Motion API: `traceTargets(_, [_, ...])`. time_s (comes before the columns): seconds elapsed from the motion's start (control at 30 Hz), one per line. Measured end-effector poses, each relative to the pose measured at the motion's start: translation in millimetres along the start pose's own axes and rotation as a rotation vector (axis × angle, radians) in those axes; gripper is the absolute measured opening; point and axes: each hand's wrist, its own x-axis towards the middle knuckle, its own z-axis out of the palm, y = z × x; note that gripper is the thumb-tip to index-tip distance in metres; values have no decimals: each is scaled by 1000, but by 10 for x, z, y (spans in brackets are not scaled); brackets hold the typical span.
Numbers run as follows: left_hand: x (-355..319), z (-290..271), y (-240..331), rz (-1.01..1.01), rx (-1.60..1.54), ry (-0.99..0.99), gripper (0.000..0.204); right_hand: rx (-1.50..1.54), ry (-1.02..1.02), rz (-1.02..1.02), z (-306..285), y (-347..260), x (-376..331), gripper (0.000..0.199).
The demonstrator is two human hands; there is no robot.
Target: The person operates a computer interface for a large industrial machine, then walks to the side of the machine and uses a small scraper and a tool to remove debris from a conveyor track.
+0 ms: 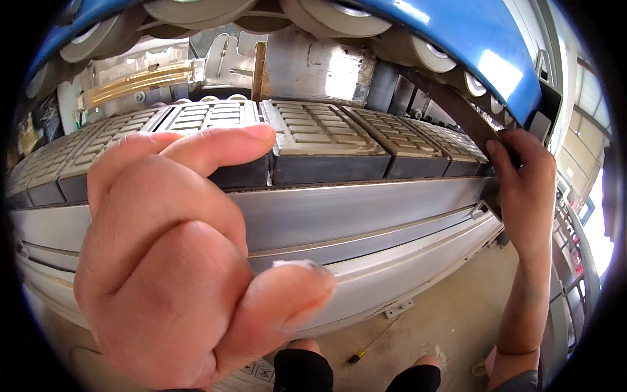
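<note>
My left hand (166,255) is raised large in front of the machine, its index finger and thumb stretched well apart and the other fingers curled in. Nothing spans the gap between them; a small whitish patch (294,264) shows on the thumb tip. Behind the fingertip runs a row of grey ribbed pads (326,134) with dark sides. Further right, my right hand (526,170) grips the near end of a long, flat brown strip (457,108) with thumb and fingers. The strip slants up and left under the rollers, where its far end is hard to make out.
A blue beam (450,32) with large pale rollers (336,18) hangs over the pads. Along the front runs a silver metal rail (366,209). A screwdriver-like tool with a yellow and black handle (356,358) lies on the floor (450,300) by my knees.
</note>
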Motion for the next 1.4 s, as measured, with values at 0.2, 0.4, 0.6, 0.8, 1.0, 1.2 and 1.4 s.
traceTargets(0.2, [25,294,24,0,-176,117,22,92,6,-69,56,106,4,12])
traceTargets(0.4, [118,40,21,178,-22,-134,34,35,-9,-161,-36,124,-17,10])
traceTargets(0.6, [80,112,35,128,139,-162,58,-28,-13,-225,-40,131,-18,8])
traceTargets(0.8, [82,116,86,155,201,-145,53,-53,11,-166,-40,124,-25,8])
traceTargets(1.0, [73,180,93,145,158,-142,54,-106,14,-186,-18,92,-12,8])
traceTargets(1.2, [76,85,104,134,175,-156,56,-77,3,-203,-36,91,0,9])
traceTargets(1.4, [11,78,-22,136,171,-139,59,-87,7,-184,4,34,8,11])
